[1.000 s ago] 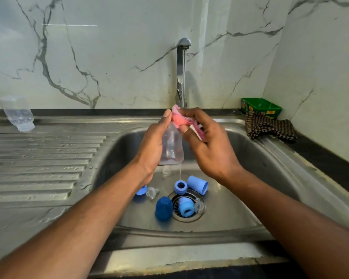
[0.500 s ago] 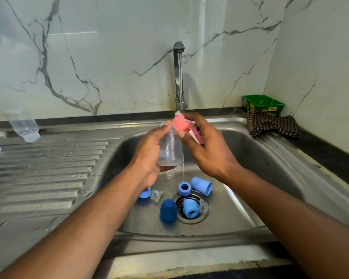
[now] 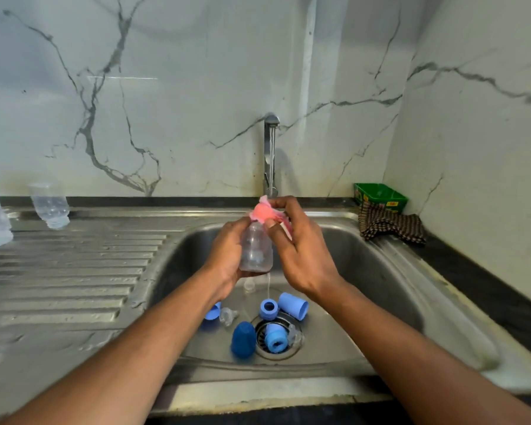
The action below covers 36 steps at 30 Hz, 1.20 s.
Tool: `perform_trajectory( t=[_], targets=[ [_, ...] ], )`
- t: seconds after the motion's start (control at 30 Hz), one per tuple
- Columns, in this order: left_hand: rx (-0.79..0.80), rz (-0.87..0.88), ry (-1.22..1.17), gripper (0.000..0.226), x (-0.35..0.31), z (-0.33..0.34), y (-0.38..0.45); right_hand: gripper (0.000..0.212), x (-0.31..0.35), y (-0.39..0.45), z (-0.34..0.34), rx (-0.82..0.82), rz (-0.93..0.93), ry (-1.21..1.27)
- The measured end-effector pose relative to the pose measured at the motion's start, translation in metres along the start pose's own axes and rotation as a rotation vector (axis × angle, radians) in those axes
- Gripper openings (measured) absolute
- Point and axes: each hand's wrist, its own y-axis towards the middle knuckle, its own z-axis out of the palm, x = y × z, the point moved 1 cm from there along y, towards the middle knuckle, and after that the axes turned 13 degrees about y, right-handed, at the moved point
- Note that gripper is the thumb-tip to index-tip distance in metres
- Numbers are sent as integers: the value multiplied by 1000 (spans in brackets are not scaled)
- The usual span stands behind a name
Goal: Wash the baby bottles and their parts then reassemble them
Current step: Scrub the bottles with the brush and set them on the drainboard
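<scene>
the steel sink (image 3: 380, 271) carries blue caps and collars in its basin: a dark blue cap (image 3: 242, 339) at 6 o'clock, a light blue ring (image 3: 276, 338) on the drain (image 3: 278, 351), another ring (image 3: 269, 308) and a pale blue cap (image 3: 293, 305) just beyond. two clear bottles (image 3: 50, 207) lie on the ribbed drainboard (image 3: 68, 271) at 9 o'clock; a checked cloth (image 3: 390, 225) sits at 2 o'clock.

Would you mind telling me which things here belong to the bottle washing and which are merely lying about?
Part of the job: clear bottle in left hand; pink sponge in right hand; blue caps and rings in sink; two bottles on drainboard; running tap.

Lying about: green box; checked cloth.
</scene>
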Motion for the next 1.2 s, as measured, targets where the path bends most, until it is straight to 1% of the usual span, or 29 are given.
perform_trajectory(
  t=[0.07,0.13,0.17,0.27,0.37,0.43,0.5,0.57,0.67,0.73,0.83,0.9,1.0,1.07,1.1,1.13,1.2],
  targets=[
    [-22,-6,11,43,-1,2,-3,24,-4,4,1,8,19,-85],
    [-30,-37,-16,50,1,2,-3,22,-7,9,1,-8,42,-147],
    [-9,-40,-29,56,1,2,-2,22,-8,12,1,-13,52,-162],
    [83,4,-46,65,0,2,-1,19,-10,12,1,-27,25,-144],
    [63,22,-120,77,-3,-1,4,17,-7,11,-2,-93,8,-84],
    [45,25,-136,78,-3,-2,7,20,-5,9,-5,-129,-20,-23],
    [44,41,-108,77,-1,-5,8,22,-4,9,-3,-115,-56,12],
    [64,60,-112,79,0,-6,8,20,-9,10,-1,-86,-46,-27],
    [121,88,-152,69,-1,-8,8,17,-24,15,-4,-101,29,-157],
    [161,104,-158,66,-3,-7,5,21,-25,14,-7,-118,47,-189],
    [150,108,-160,60,-4,-5,2,23,-10,9,-8,-181,-83,-126],
    [137,116,-163,51,-4,-6,1,21,-2,8,-4,-144,-156,-109],
    [163,145,-163,50,-8,-7,1,19,-13,13,0,-82,-98,-161],
    [143,157,-153,41,-11,-7,0,18,-20,14,-3,-95,-45,-147],
    [130,153,-157,37,-11,-7,0,19,-20,14,-5,-113,-42,-128],
    [130,140,-161,38,-11,-6,0,19,-18,13,-7,-140,-56,-102],
    [145,102,-162,46,-8,-5,1,19,-10,11,-9,-188,-116,-33]
  ],
)
